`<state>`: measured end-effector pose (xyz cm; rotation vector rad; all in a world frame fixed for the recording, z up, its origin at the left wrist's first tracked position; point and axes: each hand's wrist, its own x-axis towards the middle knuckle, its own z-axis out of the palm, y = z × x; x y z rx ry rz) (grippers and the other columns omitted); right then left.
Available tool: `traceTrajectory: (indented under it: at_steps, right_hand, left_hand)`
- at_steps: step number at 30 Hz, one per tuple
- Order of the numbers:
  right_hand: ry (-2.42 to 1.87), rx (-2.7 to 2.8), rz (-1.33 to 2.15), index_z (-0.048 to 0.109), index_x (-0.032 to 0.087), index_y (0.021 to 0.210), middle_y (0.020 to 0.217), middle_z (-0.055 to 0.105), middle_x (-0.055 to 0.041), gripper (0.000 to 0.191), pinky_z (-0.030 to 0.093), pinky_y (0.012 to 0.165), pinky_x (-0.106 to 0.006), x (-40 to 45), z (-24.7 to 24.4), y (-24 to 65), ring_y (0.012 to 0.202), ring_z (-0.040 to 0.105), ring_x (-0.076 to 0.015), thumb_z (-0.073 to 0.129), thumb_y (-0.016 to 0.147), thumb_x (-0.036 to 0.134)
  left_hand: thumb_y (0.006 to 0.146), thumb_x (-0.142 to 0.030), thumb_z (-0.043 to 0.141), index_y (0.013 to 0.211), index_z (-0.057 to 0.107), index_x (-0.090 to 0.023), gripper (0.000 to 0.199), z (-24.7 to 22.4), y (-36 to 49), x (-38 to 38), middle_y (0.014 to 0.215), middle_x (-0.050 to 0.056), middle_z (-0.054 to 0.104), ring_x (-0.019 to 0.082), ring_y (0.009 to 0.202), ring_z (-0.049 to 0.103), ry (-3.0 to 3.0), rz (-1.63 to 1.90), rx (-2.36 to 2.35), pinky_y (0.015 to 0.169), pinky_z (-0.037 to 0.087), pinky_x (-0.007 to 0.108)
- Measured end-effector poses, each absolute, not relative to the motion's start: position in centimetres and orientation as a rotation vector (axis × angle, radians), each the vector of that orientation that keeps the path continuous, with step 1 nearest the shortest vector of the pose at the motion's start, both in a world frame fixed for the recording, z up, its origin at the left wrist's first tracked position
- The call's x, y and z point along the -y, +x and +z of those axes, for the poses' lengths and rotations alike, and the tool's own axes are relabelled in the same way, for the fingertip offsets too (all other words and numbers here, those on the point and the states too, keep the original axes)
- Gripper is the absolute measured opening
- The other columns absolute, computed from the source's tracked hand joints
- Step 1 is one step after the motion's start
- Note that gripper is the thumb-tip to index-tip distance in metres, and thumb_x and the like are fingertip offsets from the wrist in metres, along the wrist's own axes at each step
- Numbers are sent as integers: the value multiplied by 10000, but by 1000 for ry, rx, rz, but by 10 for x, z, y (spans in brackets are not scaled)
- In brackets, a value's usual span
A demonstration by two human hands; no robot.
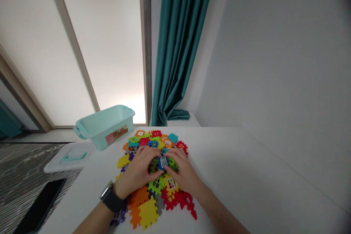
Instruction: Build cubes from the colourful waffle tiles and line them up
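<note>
My left hand (135, 170) and my right hand (181, 171) meet over a heap of interlocking plastic puzzle tiles (153, 137) in many colours. Between their fingertips is a blue tile with a white window frame (163, 162), joined to green tiles that are partly hidden. Both hands grip this small cluster. Below my hands lie a lime green tile (157, 186), a yellow tile with a white window (171, 186), a red tile (178, 199) and a large yellow tile (148, 212). My hands hide the heap's middle.
The heap lies on a white table (227, 168). Behind it stands a pale turquoise plastic bin (104, 126), and a transparent lid (68, 157) sits at the table's left edge. A black smartphone (40, 204) lies lower left, over striped carpet. A black-strapped watch (109, 196) circles my left wrist.
</note>
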<state>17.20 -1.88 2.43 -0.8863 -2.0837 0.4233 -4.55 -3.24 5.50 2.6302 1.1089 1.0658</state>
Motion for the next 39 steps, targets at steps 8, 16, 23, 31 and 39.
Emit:
traceTrajectory:
  at_steps: [8, 16, 23, 31, 39]
  right_hand:
    - [-865, 2136, 445, 593, 272, 1260, 1182, 626, -78, 338, 504, 992, -437, 16, 23, 173, 1116, 591, -248, 585, 939, 167]
    - [-800, 2158, 378, 587, 287, 1287, 1178, 616, -77, 351, 515, 982, -419, 16, 23, 173, 1105, 591, -241, 551, 961, 163]
    - [-834, 2172, 361, 610, 266, 1117, 1079, 585, -51, 274, 521, 920, -359, 18, 27, 173, 1026, 592, -215, 610, 902, 96]
    - [-911, 2062, 333, 541, 234, 855, 883, 603, -25, 127, 469, 790, -333, 14, 28, 175, 865, 587, -206, 555, 951, 153]
    - [-976, 2090, 288, 548, 230, 827, 861, 616, -27, 129, 447, 790, -350, 11, 25, 179, 861, 581, -218, 578, 913, 139]
  left_hand:
    - [846, -272, 738, 1080, 574, -251, 286, 51, -47, 31, 1195, 73, 678, 266, 1120, 629, 2564, 1081, -1091, 1014, 470, 475]
    - [864, -273, 722, 1100, 587, -247, 273, 50, -47, 32, 1248, 88, 656, 248, 1149, 644, 2333, 1128, -1043, 986, 533, 435]
    - [875, -259, 720, 1136, 599, -259, 288, 48, -47, 31, 1296, 87, 645, 248, 1167, 644, 2384, 1056, -1007, 997, 539, 443]
    - [920, -413, 689, 1026, 643, -247, 202, 53, -60, 24, 1143, 53, 637, 219, 1037, 653, 2476, 1094, -1160, 923, 560, 382]
    - [1022, -330, 501, 945, 648, -221, 199, 53, -70, 14, 915, 39, 680, 189, 859, 656, 2422, 1251, -1220, 796, 550, 326]
